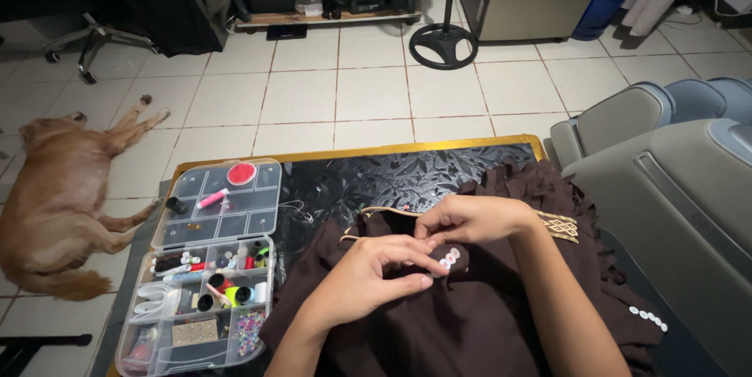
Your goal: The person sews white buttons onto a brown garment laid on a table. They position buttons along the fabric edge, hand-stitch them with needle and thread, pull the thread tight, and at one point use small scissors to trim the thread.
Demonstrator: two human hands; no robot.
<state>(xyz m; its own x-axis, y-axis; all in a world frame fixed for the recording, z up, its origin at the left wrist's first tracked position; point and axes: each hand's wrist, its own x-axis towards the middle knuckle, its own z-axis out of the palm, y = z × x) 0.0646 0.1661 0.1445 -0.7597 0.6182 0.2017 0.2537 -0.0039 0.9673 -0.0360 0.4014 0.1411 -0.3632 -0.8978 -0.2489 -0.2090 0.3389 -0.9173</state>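
Both forearms enter from the bottom edge of the frame, cut off below the elbow. Left hand [368, 275] lies on the dark brown garment [486, 314] at lower centre, its fingers pinched together on a fold of the cloth just beside a small strip carrying white buttons [450, 258]. Right hand [470, 219] sits just above it, fingers curled and closed on the same fold; whether a needle or thread is held cannot be made out. The garment covers the lower right of the worktop [376, 177] and runs out of frame at the bottom. A gold embroidered patch [558, 227] shows beside the right wrist, and a row of white buttons [647, 317] near the lower right edge.

An open clear sewing box [207, 259] stands at lower left, well apart from the hands; its compartments hold spools, buttons and beads, many too small to identify. Its lower corner is cut off.

The worktop is dark and glossy with a leaf pattern and a yellow rim. Beyond lies a pale tiled floor [368, 87]. A brown dog [59, 197] lies at left. A grey padded chair [674, 189] fills the right edge. A round black stand base [444, 44] sits at upper centre.
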